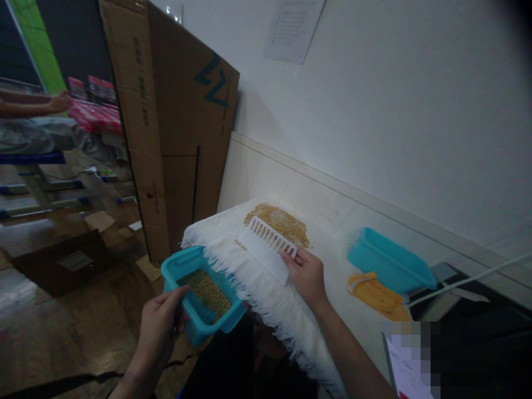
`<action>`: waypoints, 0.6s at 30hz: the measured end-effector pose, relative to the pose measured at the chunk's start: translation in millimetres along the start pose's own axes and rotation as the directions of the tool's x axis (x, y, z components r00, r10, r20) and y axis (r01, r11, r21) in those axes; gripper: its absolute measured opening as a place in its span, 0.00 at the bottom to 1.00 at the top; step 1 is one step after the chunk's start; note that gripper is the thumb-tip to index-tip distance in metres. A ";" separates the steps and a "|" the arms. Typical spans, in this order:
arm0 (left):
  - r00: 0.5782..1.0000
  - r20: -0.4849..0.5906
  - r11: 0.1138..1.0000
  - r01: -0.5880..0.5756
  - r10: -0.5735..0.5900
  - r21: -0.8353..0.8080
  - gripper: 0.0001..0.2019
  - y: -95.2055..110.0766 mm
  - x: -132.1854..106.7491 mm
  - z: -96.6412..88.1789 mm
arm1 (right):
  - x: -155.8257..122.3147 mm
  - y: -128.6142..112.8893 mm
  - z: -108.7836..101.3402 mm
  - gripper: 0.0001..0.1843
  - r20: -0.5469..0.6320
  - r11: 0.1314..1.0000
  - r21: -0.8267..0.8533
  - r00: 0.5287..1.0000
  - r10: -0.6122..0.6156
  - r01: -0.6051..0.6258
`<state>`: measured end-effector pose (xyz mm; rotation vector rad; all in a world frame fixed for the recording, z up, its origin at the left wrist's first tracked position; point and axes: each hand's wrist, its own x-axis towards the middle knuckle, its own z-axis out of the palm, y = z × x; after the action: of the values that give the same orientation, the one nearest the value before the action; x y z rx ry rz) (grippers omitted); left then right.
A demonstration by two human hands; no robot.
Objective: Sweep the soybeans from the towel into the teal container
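My left hand [160, 318] grips the near-left rim of a turquoise plastic basin [191, 315], held at the table's edge below the cloth fringe. Small greenish beans [210, 292] cover part of its bottom. My right hand [305, 274] pinches one end of a white plastic scraper [266, 249] with a row of slots along its far side. The scraper is over the white fringed cloth [272, 302], just on my side of a pile of yellowish beans [282, 221]. A few loose beans lie to its left.
A second turquoise basin [390, 260] and an orange-yellow cloth [378, 293] lie on the right. A tall cardboard box [183, 133] stands at the back left against the wall. Further left, a person's arm [33, 105] shows near a pink-covered table.
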<state>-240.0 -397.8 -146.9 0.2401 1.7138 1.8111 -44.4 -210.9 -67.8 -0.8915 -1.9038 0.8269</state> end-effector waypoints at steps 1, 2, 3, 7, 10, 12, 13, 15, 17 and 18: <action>1.000 0.002 1.000 -0.001 0.001 0.004 0.20 -0.7 0.3 -0.5 | -0.2 0.5 -0.2 0.15 -0.001 1.000 0.001 1.000 0.003 -0.003; 1.000 0.003 1.000 0.001 -0.001 0.008 0.20 -1.1 0.5 -0.9 | -0.3 1.1 -0.5 0.16 -0.003 1.000 0.001 1.000 0.004 -0.004; 1.000 0.003 1.000 0.003 -0.003 0.010 0.21 -1.3 0.6 -1.2 | -0.4 1.7 -1.1 0.16 -0.005 1.000 0.000 1.000 0.004 -0.004; 1.000 -0.004 1.000 0.011 -0.011 -0.023 0.20 0.5 -0.5 -0.7 | -0.8 4.1 -5.0 0.17 -0.004 1.000 0.003 1.000 0.012 -0.012; 1.000 -0.009 1.000 0.003 -0.003 -0.030 0.20 3.1 -2.4 0.8 | -1.1 5.1 -6.6 0.16 0.019 1.000 -0.001 1.000 0.001 -0.001; 1.000 -0.007 1.000 0.001 -0.001 -0.021 0.21 4.6 -3.4 1.8 | -1.0 5.5 -5.5 0.16 0.026 1.000 0.013 1.000 -0.006 0.006; 1.000 -0.007 1.000 0.001 -0.001 -0.017 0.21 5.1 -3.7 2.2 | -0.8 5.6 -4.4 0.16 0.025 1.000 0.022 1.000 -0.007 0.007; 1.000 -0.001 1.000 0.005 -0.005 -0.015 0.21 5.7 -3.8 2.6 | -0.1 5.2 -1.2 0.15 0.017 0.999 0.030 1.000 -0.011 0.011; 1.000 0.000 1.000 0.010 -0.010 -0.018 0.20 5.5 -3.5 2.3 | 1.0 4.1 1.9 0.15 0.019 1.000 0.023 1.000 -0.019 0.019; 1.000 -0.001 1.000 0.014 -0.014 -0.021 0.20 5.2 -3.3 1.9 | 1.5 3.3 3.2 0.15 0.020 1.000 0.019 0.999 -0.025 0.024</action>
<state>-238.0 -397.8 -140.7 0.2175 1.6929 1.8180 -47.0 -208.5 -71.2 -0.8499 -1.9182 0.8408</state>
